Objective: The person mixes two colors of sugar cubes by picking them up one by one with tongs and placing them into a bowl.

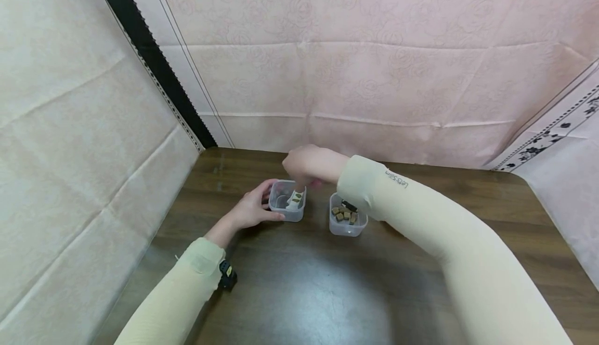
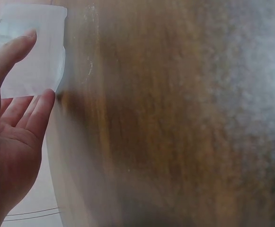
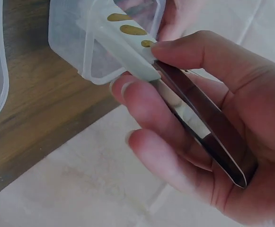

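Note:
My left hand grips a small clear plastic container, thumb along its near side and fingers at the far side. In the left wrist view the thumb lies against the container's wall. Above that container, my right hand pinches a pair of tongs between thumb and fingers. The tongs have a shiny metal bend lying in the palm and white ends with leaf-shaped cutouts. Those white ends reach down into the container; their tips are hidden in the right wrist view.
A second clear container stands to the right, under the right sleeve, holding several small brown cubes and a dark piece. Both containers are on a dark wooden table. Pale patterned cloth hangs behind and at the sides.

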Motion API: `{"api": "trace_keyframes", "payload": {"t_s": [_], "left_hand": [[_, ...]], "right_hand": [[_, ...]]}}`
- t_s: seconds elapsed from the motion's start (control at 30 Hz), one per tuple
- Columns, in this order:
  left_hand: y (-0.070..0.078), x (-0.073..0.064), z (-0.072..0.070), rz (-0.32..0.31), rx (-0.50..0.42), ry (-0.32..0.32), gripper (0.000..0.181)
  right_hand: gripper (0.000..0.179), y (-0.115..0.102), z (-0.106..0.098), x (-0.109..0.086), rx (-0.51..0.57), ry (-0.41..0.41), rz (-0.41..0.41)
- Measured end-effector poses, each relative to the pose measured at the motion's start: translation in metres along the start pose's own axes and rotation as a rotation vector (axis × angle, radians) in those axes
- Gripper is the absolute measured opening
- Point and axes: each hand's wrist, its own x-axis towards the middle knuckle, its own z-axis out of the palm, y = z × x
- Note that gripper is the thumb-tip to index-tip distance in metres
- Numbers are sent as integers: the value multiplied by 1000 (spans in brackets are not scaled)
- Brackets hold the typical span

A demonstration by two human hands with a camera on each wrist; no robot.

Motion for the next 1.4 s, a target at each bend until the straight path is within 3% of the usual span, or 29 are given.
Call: {"api": "trace_keyframes", "payload": {"t_s": [0.3, 0.63, 0.93, 1.4], "left_hand": [[1, -1, -1, 17, -6, 6, 92], [1, 1, 0, 23, 13, 10, 91], [-2, 0, -1, 34, 4, 7, 91], [-1, 0, 1, 21, 26, 11, 92]], "right_hand": [[28, 22, 0, -29, 34, 169, -93], [20, 54, 10, -61, 83, 262, -139], [34, 75, 27, -86, 154, 372, -169], [14, 100, 47, -126, 243, 452, -153]]}}
